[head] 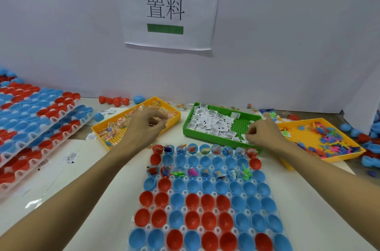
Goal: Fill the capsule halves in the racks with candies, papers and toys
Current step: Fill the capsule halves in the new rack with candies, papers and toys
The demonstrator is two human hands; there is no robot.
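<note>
Head view. My left hand [147,125] reaches over the candy tray [102,127], fingers curled and pinching among the wrapped candies [117,125]; whether it has a candy between the fingertips I cannot tell. My right hand [264,133] rests at the near edge of the paper tray [188,127], fingers curled around folded papers [209,122]. The two hands are well apart, and the rack [203,199] lies on the table [102,199] just in front of them, between my forearms. The toy tray [353,155] sits to the right of my right hand.

The rack is a clear moulded sheet holding round, glossy capsule halves [207,220] in red and blue, open side up. The farthest row and the third row hold small toys and papers; the rows between and nearer look bare inside. The candy and toy trays are yellow plastic with perforated floors; the paper tray is green, also perforated. The toys [329,139] are small flat figures in mixed bright colours.

The table is pale and smooth. More racks [37,119] of red and blue halves are stacked at the left, and loose halves lie along the back edge. A white wall [287,35] behind carries a printed sign [166,8] with green bars.
</note>
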